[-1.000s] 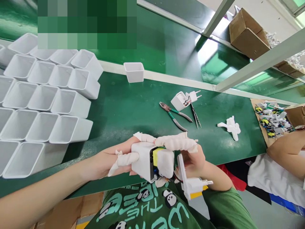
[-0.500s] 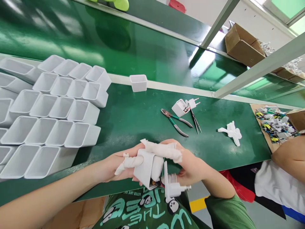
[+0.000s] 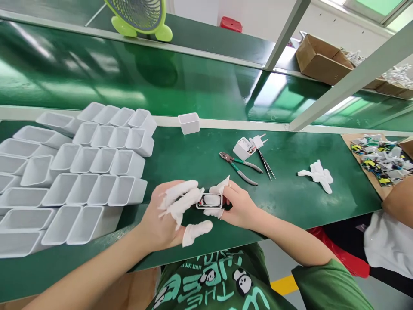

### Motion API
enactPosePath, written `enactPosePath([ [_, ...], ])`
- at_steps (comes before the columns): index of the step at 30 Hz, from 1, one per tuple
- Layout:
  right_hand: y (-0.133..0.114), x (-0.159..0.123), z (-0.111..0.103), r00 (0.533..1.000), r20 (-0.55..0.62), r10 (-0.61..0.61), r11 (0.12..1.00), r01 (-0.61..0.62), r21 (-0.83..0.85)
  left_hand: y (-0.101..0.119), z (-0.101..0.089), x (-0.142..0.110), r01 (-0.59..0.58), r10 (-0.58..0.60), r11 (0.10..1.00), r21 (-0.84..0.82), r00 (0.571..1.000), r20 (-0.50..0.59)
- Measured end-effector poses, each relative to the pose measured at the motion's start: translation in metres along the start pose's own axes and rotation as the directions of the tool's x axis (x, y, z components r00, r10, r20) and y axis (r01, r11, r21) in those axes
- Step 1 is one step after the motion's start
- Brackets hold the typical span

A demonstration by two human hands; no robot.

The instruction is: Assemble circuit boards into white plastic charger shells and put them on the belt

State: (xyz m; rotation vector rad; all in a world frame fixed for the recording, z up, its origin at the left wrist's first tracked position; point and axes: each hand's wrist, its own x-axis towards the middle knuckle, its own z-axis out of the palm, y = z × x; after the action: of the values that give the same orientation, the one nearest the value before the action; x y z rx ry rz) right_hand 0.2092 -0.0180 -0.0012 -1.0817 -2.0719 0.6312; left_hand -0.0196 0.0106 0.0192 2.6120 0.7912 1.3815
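Both my hands, with white cots on the fingers, meet over the green bench near its front edge. Between them is a white charger housing (image 3: 209,200), its open end up, with parts showing inside. My right hand (image 3: 237,206) grips the housing from the right with curled fingers. My left hand (image 3: 171,213) touches its left side with two covered fingers, the thumb stretched out below.
Rows of empty white housings (image 3: 93,172) lie at the left. One single housing (image 3: 189,122) stands by the back rail. Cutters (image 3: 238,165), tweezers (image 3: 266,164), an opened charger (image 3: 245,147) and loose finger cots (image 3: 318,174) lie further right. Another person's arm (image 3: 398,202) is at the right edge.
The hands moved forward and down from in front of my chest to the bench. The housing now stands upright on the surface, and the plug cap that hung below is out of sight.
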Motion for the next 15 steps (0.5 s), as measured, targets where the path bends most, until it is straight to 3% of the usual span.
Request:
enactPosePath([
  [4,-0.002,-0.001,0.005,0.998,-0.059,0.001,0.999,-0.003,-0.040,0.002,0.006,-0.005,0.047,-0.047,0.990,0.135,0.999,-0.003],
  [7,-0.004,0.001,0.005,0.992,-0.109,-0.066,0.995,0.058,-0.080,0.001,0.006,-0.006,0.047,-0.045,0.982,0.185,0.999,-0.016],
  [10,-0.006,0.004,0.002,0.993,-0.056,-0.105,0.993,0.101,-0.067,0.000,0.005,-0.007,0.004,0.005,0.978,0.206,0.999,-0.042],
  [13,-0.005,0.005,0.000,0.992,-0.025,-0.123,0.992,0.123,-0.024,-0.001,0.004,-0.015,-0.046,0.064,0.986,0.162,0.992,-0.109],
  [15,-0.004,0.004,0.002,0.987,-0.049,-0.155,0.988,0.153,-0.034,-0.001,0.003,-0.023,0.049,-0.046,0.998,0.026,0.993,-0.106],
])
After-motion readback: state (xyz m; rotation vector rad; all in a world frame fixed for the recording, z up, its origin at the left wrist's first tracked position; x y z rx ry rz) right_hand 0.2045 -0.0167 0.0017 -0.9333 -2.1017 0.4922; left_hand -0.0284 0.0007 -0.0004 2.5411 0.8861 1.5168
